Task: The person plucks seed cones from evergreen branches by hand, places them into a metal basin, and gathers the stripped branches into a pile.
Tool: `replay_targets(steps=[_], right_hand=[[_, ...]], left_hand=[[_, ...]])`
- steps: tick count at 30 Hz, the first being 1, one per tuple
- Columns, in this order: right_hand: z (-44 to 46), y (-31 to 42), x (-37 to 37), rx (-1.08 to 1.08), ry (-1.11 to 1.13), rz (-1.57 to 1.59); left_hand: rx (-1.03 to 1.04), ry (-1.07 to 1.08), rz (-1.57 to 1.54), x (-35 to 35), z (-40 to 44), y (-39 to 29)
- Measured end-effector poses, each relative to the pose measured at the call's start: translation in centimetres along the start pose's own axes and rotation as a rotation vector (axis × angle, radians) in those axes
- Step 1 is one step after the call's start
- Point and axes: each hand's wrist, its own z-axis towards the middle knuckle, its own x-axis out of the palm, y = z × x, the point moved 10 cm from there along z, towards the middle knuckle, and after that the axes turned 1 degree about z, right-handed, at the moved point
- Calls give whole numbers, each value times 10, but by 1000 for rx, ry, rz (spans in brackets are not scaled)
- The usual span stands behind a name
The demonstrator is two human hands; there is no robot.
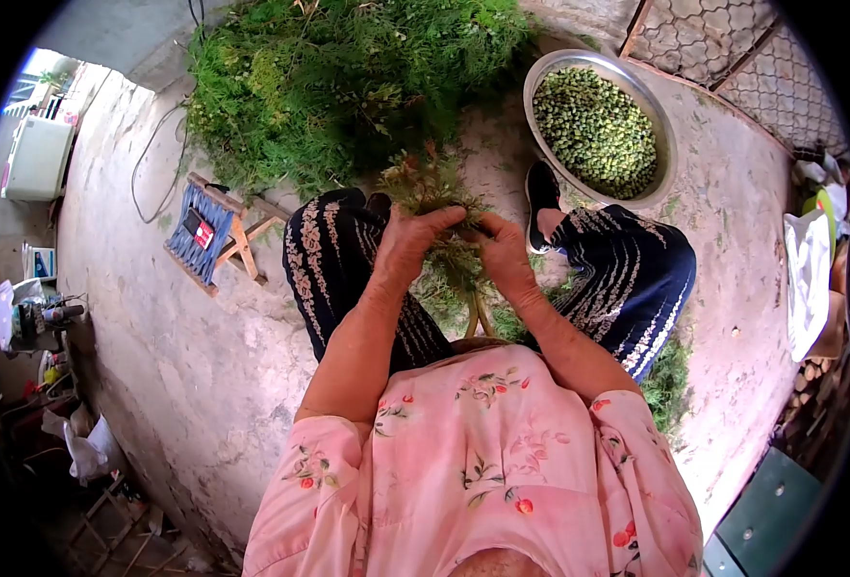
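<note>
Between my knees I hold a leafy green sprig (454,264) with some brownish tips. My left hand (411,240) is closed round its upper part, thumb and fingers pointing to the right. My right hand (507,252) is closed at the sprig's right side, its fingertips close to those of my left hand. What lies between the fingertips is too small to make out. A large pile of green branches (329,87) lies on the floor ahead. To its right stands a metal basin (666,144) filled with small green round pieces (593,130).
A small wooden folding stool (215,236) with a blue woven seat and a dark and red item stands at the left. A cable (136,183) lies behind it. White bags (807,279) and firewood are at the right edge. A green panel (769,505) is at the lower right.
</note>
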Motion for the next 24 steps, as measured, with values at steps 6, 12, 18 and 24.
replay_targets(steps=[6, 12, 18, 24], right_hand=[[13, 39, -24, 278, -12, 285], [19, 39, -8, 274, 158, 236], [17, 21, -5, 399, 146, 411], [10, 11, 4, 573, 72, 671]], left_hand=[[61, -39, 55, -8, 3, 7], [79, 31, 148, 10, -5, -9], [29, 47, 127, 10, -6, -1], [-70, 44, -9, 12, -7, 5]])
